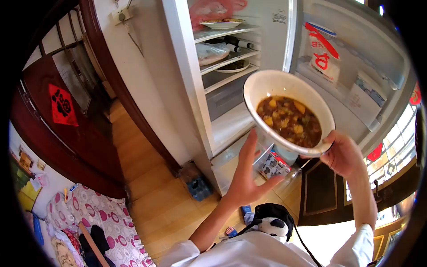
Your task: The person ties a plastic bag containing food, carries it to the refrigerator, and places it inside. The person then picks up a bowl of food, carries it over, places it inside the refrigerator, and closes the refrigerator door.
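Observation:
A white bowl (254,94) with a dark rim line holds brown stew with yellow chunks. It is tilted in front of the open fridge (195,80). My right hand (344,153) grips the bowl's rim at the lower right, thumb on top. Below the bowl's left side is my left hand (249,173), fingers and thumb spread, holding nothing; whether a fingertip touches the bowl is unclear. On the fridge shelves lie a plate (222,25) with food, a plastic-covered dish (212,53), dark bottles (238,43) and a dish of dark food (233,66).
The open fridge door (351,58) stands at the right with bags and a box in its racks. Bottles in plastic wrap (197,184) stand on the wooden floor. A patterned cover (98,222) with clothes is at the lower left, below a dark red door (58,133).

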A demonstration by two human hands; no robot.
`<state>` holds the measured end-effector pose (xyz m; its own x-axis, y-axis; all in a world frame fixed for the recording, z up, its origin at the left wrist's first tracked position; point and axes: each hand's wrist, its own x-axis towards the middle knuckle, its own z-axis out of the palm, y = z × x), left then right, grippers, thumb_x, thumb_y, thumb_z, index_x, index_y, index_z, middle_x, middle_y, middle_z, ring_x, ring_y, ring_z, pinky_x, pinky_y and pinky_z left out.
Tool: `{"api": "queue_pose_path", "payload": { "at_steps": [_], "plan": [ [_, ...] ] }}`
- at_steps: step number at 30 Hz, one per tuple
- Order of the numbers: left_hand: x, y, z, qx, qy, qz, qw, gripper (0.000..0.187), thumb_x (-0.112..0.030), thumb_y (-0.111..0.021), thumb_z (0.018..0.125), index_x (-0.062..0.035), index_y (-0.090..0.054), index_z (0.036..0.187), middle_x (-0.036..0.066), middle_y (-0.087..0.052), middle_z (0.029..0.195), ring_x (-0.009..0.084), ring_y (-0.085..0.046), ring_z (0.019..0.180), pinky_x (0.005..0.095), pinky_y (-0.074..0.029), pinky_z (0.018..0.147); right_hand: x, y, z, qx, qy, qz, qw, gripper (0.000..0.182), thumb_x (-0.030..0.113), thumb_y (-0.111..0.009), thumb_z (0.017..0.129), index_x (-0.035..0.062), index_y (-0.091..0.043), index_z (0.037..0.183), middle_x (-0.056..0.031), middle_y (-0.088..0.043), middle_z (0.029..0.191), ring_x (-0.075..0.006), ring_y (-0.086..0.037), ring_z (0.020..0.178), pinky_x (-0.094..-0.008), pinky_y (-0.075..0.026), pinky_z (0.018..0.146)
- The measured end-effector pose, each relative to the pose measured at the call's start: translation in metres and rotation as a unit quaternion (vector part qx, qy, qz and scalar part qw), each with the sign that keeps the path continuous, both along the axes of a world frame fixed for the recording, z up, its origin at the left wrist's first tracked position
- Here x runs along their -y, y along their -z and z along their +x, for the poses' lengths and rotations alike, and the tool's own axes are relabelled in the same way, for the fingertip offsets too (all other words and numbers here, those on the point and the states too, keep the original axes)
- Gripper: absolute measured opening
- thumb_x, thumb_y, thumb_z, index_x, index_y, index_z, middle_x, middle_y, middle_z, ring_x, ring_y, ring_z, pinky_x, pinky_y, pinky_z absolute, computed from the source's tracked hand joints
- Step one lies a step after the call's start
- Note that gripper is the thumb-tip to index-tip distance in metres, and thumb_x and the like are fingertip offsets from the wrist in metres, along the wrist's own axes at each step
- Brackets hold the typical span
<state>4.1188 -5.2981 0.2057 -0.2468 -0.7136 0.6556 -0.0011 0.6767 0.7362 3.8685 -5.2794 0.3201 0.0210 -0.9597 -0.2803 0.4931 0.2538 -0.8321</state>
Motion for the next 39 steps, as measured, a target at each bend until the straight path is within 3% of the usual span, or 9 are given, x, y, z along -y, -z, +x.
{"api": "queue_pose_path", "payload": {
  "at_steps": [3,6,7,11,13,28,31,33,39],
  "plan": [
    [0.038,-0.031,-0.013,-0.01,-0.045,-0.054,0.997,0.106,-0.026,-0.079,0.078,-0.0023,-0.008,0.153,0.023,-0.013,0.157,0.0384,-0.02,0.144,0.0485,-0.033,0.109,0.03,-0.037,0.02,0.01,-0.055,-0.048,0.997,0.047,0.002,-0.046,0.082,-0.0233,-0.034,0.12,-0.0367,-0.06,0.101,-0.047,-0.066,0.09,-0.0249,-0.064,0.067],
    [0.076,-0.052,-0.023,-0.027,-0.105,-0.113,0.988,0.104,-0.028,-0.077,0.08,0.0007,-0.008,0.152,0.028,-0.012,0.155,0.0434,-0.019,0.143,0.0493,-0.025,0.112,0.068,-0.059,0.028,0.008,-0.086,-0.092,0.992,0.046,0.002,-0.045,0.083,-0.0226,-0.035,0.119,-0.0395,-0.058,0.101,-0.0459,-0.066,0.092,-0.025,-0.064,0.067],
    [0.089,-0.058,-0.026,-0.033,-0.139,-0.154,0.978,0.105,-0.025,-0.079,0.078,-0.0011,-0.008,0.152,0.024,-0.014,0.155,0.0381,-0.022,0.142,0.0503,-0.033,0.108,0.079,-0.067,0.03,0.005,-0.088,-0.097,0.991,0.045,0.002,-0.045,0.083,-0.0225,-0.034,0.119,-0.0406,-0.057,0.104,-0.045,-0.066,0.093,-0.0249,-0.064,0.068],
    [0.141,-0.08,-0.039,-0.079,-0.217,-0.209,0.95,0.097,-0.02,-0.075,0.083,0.0024,-0.009,0.15,0.025,-0.019,0.151,0.0384,-0.026,0.139,0.05,-0.034,0.107,0.125,-0.09,0.036,0.011,-0.12,-0.123,0.985,0.043,0.002,-0.043,0.085,-0.0224,-0.033,0.119,-0.0413,-0.053,0.112,-0.0432,-0.066,0.095,-0.0245,-0.064,0.072],
    [0.161,-0.091,-0.039,-0.095,-0.231,-0.216,0.944,0.092,-0.021,-0.069,0.088,0.0072,-0.006,0.149,0.034,-0.011,0.152,0.0482,-0.019,0.14,0.0523,-0.024,0.111,0.139,-0.104,0.048,0.014,-0.145,-0.143,0.979,0.042,0.001,-0.042,0.087,-0.0217,-0.031,0.12,-0.0397,-0.052,0.114,-0.0434,-0.065,0.1,-0.0241,-0.064,0.075],
    [0.226,-0.139,-0.025,-0.126,-0.38,-0.214,0.891,0.072,-0.019,-0.051,0.098,0.0115,-0.007,0.147,0.036,-0.011,0.149,0.0514,-0.018,0.138,0.0527,-0.023,0.112,0.228,-0.159,0.099,-0.008,-0.215,-0.115,0.97,0.036,0.001,-0.048,0.09,-0.02,-0.032,0.115,-0.0415,-0.047,0.116,-0.0428,-0.062,0.106,-0.0225,-0.063,0.077],
    [0.233,-0.143,-0.02,-0.137,-0.379,-0.214,0.89,0.07,-0.018,-0.05,0.099,0.0119,-0.007,0.146,0.036,-0.011,0.149,0.0517,-0.018,0.137,0.0539,-0.023,0.111,0.25,-0.165,0.103,-0.045,-0.18,-0.114,0.976,0.036,0.0,-0.047,0.089,-0.0194,-0.032,0.116,-0.0372,-0.049,0.115,-0.0401,-0.065,0.102,-0.0247,-0.063,0.079],
    [0.237,-0.144,-0.019,-0.128,-0.399,-0.212,0.883,0.07,-0.017,-0.05,0.098,0.0121,-0.007,0.146,0.036,-0.011,0.149,0.0516,-0.018,0.137,0.0541,-0.023,0.111,0.281,-0.163,0.099,0.057,-0.288,0.018,0.956,0.048,0.009,-0.043,0.095,-0.0075,-0.025,0.136,-0.035,-0.037,0.136,-0.0484,-0.056,0.113,-0.036,-0.062,0.079],
    [0.253,-0.145,-0.016,-0.113,-0.447,-0.197,0.865,0.071,-0.013,-0.051,0.096,0.0141,-0.008,0.145,0.037,-0.012,0.147,0.0518,-0.019,0.136,0.0541,-0.022,0.111,0.298,-0.162,0.116,0.007,-0.268,-0.053,0.962,0.047,0.002,-0.041,0.09,-0.0117,-0.026,0.132,-0.0357,-0.043,0.127,-0.0476,-0.057,0.113,-0.0371,-0.062,0.082]
  ]
}}
